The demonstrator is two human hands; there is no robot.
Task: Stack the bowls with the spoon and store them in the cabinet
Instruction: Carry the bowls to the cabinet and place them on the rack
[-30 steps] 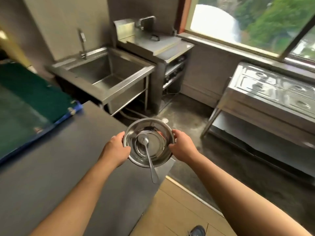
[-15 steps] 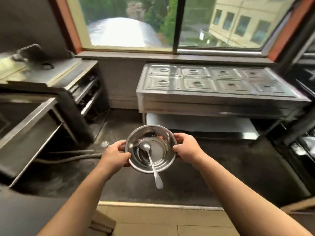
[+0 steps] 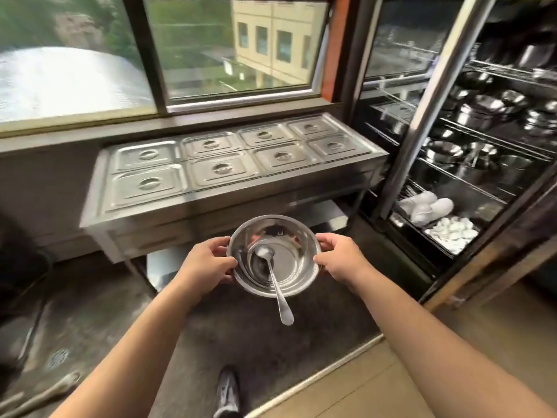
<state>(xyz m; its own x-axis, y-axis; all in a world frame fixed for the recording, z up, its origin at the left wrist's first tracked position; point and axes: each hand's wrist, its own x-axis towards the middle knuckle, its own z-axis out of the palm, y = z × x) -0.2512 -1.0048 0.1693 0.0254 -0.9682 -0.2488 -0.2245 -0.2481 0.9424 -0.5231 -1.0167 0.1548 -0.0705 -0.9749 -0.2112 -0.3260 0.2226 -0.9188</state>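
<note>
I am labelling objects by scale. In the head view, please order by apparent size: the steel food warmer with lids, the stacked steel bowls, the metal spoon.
1. Steel food warmer with lids, largest although farther away.
2. Stacked steel bowls, held between left hand and right hand.
3. Metal spoon, smallest; it lies in the bowls, so this comparison is fair.

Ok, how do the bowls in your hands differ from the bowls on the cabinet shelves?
The carried bowls are nested, hold a spoon, and sit in the grip of the left hand and right hand. The shelf bowls rest on wire racks, spread apart. Both are shiny metal.
</note>
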